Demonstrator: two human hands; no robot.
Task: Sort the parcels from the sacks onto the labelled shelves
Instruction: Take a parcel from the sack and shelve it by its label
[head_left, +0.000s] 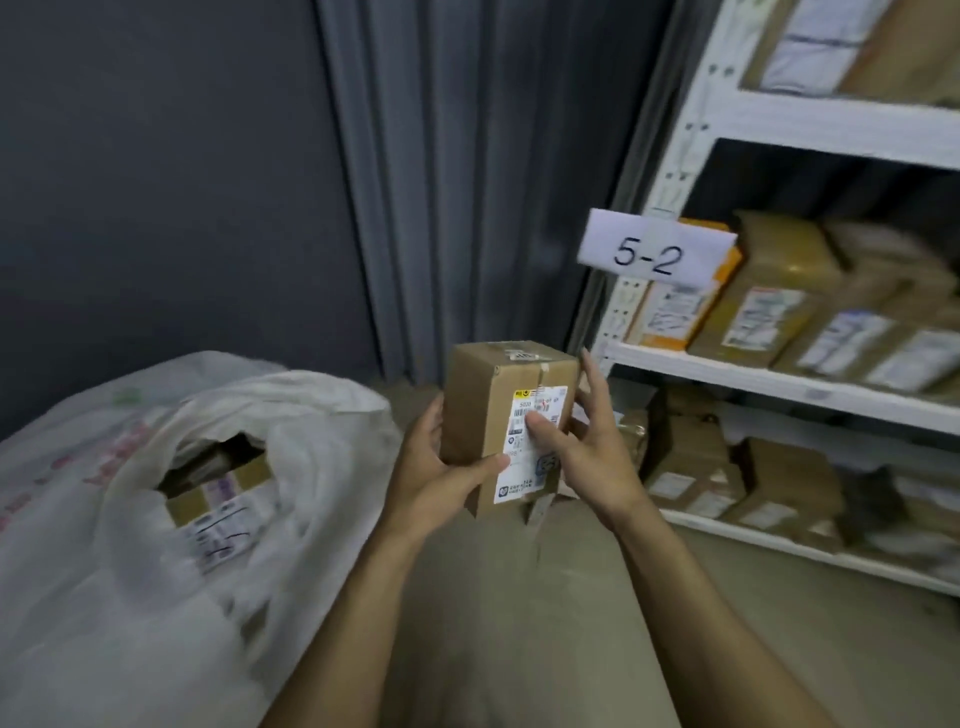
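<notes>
I hold a small brown cardboard parcel (485, 395) upright in front of me, its white shipping label facing me. My left hand (434, 467) grips its lower left side, thumb across the front. My right hand (582, 441) holds its right side, thumb pressed on the label. To the left lies a white woven sack (130, 519), its mouth open, with another labelled box (218, 509) inside. At the right stands a white metal shelf (779, 384) with a paper tag reading 5-2 (649, 249).
The 5-2 shelf level holds several brown boxes (769, 301) and an orange-edged one (675, 306). The level below holds more brown parcels (727, 467). A top level holds taped packages (841, 47). A dark wall and grey curtain (467, 182) stand behind. The floor is beige.
</notes>
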